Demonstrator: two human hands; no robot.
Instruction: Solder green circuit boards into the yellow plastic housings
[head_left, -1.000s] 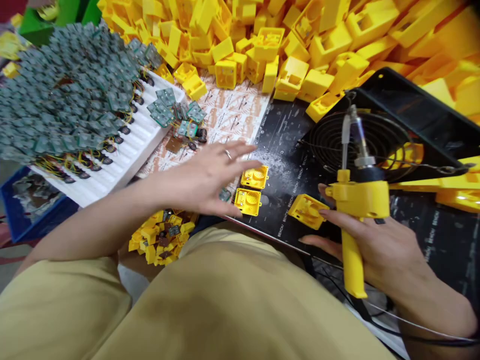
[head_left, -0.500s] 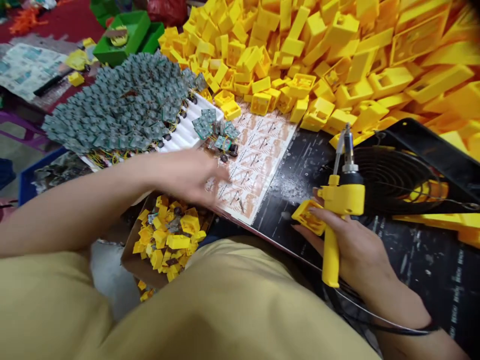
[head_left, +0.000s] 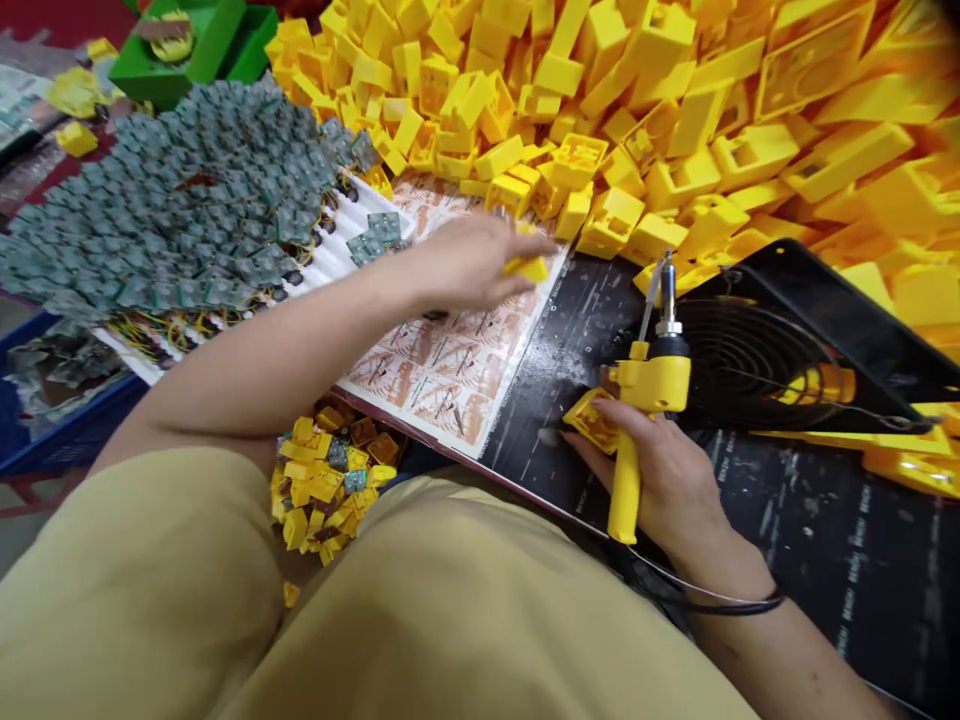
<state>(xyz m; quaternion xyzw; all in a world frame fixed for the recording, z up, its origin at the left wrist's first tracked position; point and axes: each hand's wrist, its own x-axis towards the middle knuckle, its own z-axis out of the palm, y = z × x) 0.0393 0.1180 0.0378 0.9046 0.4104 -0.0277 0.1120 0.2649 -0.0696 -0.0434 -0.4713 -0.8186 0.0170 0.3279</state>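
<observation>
My left hand is over the printed sheet, its fingers closed around a small yellow plastic casing, partly hidden by them. My right hand grips a yellow soldering gun with its metal tip pointing up. Between the thumb and fingers of that same hand sits another yellow plastic casing, open side showing. Under my left forearm, a few small circuit boards lie at the sheet's edge, partly covered.
Yellow casings are heaped along the back. Rows of grey-green circuit boards with wires cover white foam at left. A black fan stands on the right. Below the table edge is a pile of yellow parts. Green bins stand back left.
My left hand has moved forward and right across the sheet and now has a yellow casing in its fingers. My right hand keeps the soldering gun and casing. The view has shifted right.
</observation>
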